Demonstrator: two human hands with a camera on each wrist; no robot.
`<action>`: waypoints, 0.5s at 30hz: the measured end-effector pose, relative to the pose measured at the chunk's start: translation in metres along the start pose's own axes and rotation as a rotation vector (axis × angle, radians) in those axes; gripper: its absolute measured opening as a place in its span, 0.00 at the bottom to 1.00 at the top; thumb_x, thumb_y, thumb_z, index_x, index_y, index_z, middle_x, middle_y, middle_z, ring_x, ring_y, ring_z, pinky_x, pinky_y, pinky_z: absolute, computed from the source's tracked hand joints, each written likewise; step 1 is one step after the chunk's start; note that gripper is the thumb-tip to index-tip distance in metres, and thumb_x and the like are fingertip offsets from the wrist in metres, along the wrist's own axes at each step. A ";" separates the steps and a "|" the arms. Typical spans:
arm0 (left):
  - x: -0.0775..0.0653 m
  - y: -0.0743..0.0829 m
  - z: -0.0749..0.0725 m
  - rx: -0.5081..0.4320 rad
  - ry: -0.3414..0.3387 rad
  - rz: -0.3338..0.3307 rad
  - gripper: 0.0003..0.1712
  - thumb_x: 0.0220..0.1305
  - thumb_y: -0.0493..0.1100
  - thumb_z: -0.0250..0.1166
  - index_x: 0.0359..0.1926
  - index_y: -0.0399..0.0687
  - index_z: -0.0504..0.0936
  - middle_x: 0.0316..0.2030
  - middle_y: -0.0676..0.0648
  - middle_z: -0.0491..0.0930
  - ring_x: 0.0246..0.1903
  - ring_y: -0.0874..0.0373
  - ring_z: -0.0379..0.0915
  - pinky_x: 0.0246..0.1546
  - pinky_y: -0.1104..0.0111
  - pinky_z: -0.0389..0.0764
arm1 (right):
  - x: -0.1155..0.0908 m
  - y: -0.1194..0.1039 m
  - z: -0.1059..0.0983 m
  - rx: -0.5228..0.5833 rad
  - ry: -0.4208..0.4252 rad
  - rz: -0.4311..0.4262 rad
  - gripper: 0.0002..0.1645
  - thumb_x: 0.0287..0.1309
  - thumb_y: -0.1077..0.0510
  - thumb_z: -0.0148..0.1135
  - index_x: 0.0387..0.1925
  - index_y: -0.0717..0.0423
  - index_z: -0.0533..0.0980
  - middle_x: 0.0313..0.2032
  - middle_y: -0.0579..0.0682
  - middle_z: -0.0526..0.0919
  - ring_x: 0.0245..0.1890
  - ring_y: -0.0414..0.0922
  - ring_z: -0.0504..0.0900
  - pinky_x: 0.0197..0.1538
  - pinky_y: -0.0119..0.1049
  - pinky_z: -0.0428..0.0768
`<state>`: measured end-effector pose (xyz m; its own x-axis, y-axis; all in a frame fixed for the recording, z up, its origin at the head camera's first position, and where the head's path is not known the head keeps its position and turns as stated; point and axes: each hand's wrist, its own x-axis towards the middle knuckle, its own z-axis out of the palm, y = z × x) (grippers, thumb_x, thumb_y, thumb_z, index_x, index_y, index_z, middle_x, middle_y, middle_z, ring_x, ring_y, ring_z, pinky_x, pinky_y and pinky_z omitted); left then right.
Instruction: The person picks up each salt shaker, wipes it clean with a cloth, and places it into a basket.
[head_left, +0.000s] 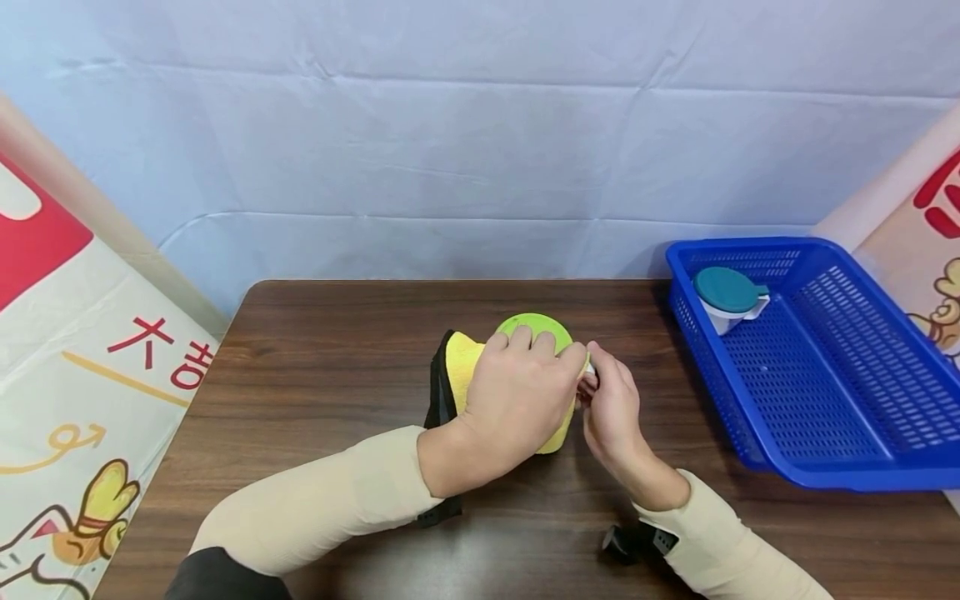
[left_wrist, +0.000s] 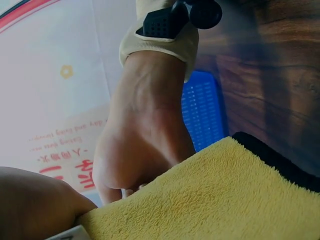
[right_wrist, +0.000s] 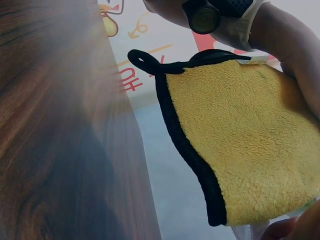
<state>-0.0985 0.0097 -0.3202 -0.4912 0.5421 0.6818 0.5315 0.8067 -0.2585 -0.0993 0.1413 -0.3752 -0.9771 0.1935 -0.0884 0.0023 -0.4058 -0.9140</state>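
Observation:
In the head view my left hand (head_left: pixel 521 396) grips a yellow cloth (head_left: pixel 461 367) with black edging, pressing it against a container with a bright green lid (head_left: pixel 531 323). My right hand (head_left: pixel 617 408) holds that container from its right side, fingers curled at a small white part. Most of the container is hidden behind the hands and cloth. In the right wrist view the cloth (right_wrist: pixel 250 135) hangs down with a black loop at its corner, and a bit of clear wall (right_wrist: pixel 250 231) shows below it. The left wrist view has the cloth (left_wrist: pixel 210 200) across the foreground.
A blue plastic basket (head_left: pixel 750 417) stands at the right of the brown wooden table (head_left: pixel 337 350). Inside its far left corner is a container with a teal lid (head_left: pixel 726 289) and white handle. A pale sheet (head_left: pixel 465 167) hangs behind the table; printed sheets flank it.

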 end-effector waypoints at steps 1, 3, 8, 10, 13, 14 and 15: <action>0.000 0.000 0.000 0.000 0.001 0.001 0.09 0.57 0.39 0.61 0.23 0.58 0.76 0.16 0.54 0.69 0.20 0.58 0.69 0.19 0.70 0.66 | 0.000 0.000 0.000 -0.002 0.003 0.001 0.31 0.76 0.58 0.40 0.11 0.49 0.60 0.12 0.39 0.61 0.15 0.36 0.61 0.23 0.29 0.60; -0.002 -0.001 0.000 -0.002 0.004 0.002 0.09 0.57 0.39 0.61 0.23 0.58 0.76 0.16 0.54 0.68 0.19 0.58 0.68 0.19 0.70 0.65 | 0.000 0.001 0.001 -0.013 0.006 0.004 0.31 0.76 0.58 0.40 0.11 0.49 0.61 0.12 0.40 0.62 0.15 0.36 0.61 0.23 0.29 0.60; -0.004 -0.003 -0.001 -0.015 0.007 0.005 0.08 0.58 0.40 0.62 0.24 0.58 0.76 0.16 0.55 0.68 0.18 0.58 0.66 0.19 0.69 0.63 | 0.001 0.001 0.001 -0.035 0.009 0.005 0.31 0.77 0.57 0.41 0.12 0.48 0.63 0.12 0.40 0.64 0.16 0.36 0.62 0.25 0.30 0.60; -0.005 -0.004 -0.003 -0.020 -0.004 0.013 0.07 0.58 0.43 0.65 0.25 0.58 0.77 0.17 0.54 0.69 0.19 0.58 0.66 0.19 0.69 0.63 | 0.001 0.000 0.000 -0.032 0.016 0.001 0.30 0.77 0.58 0.41 0.12 0.48 0.64 0.13 0.40 0.66 0.16 0.36 0.63 0.25 0.29 0.61; -0.007 -0.007 -0.006 -0.036 -0.023 0.030 0.07 0.59 0.49 0.69 0.29 0.58 0.79 0.19 0.54 0.71 0.21 0.57 0.68 0.20 0.69 0.64 | 0.001 -0.001 -0.001 -0.026 0.014 -0.009 0.30 0.77 0.58 0.41 0.14 0.48 0.67 0.13 0.41 0.67 0.17 0.36 0.63 0.25 0.29 0.62; -0.007 -0.008 -0.006 -0.042 -0.026 0.036 0.09 0.59 0.51 0.70 0.30 0.57 0.79 0.19 0.53 0.71 0.21 0.57 0.69 0.20 0.69 0.64 | 0.001 -0.001 -0.001 -0.026 0.008 -0.011 0.30 0.77 0.58 0.41 0.14 0.49 0.66 0.13 0.41 0.67 0.17 0.37 0.63 0.25 0.29 0.62; -0.008 -0.009 -0.007 -0.050 -0.025 0.045 0.10 0.59 0.53 0.70 0.30 0.57 0.79 0.20 0.53 0.71 0.22 0.56 0.69 0.20 0.69 0.64 | 0.001 -0.001 -0.002 -0.027 0.001 -0.012 0.30 0.78 0.57 0.40 0.14 0.49 0.66 0.13 0.41 0.67 0.17 0.37 0.63 0.25 0.29 0.62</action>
<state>-0.0948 -0.0033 -0.3184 -0.4831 0.5836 0.6527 0.5869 0.7690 -0.2533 -0.1000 0.1436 -0.3748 -0.9769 0.1988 -0.0781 -0.0033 -0.3796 -0.9252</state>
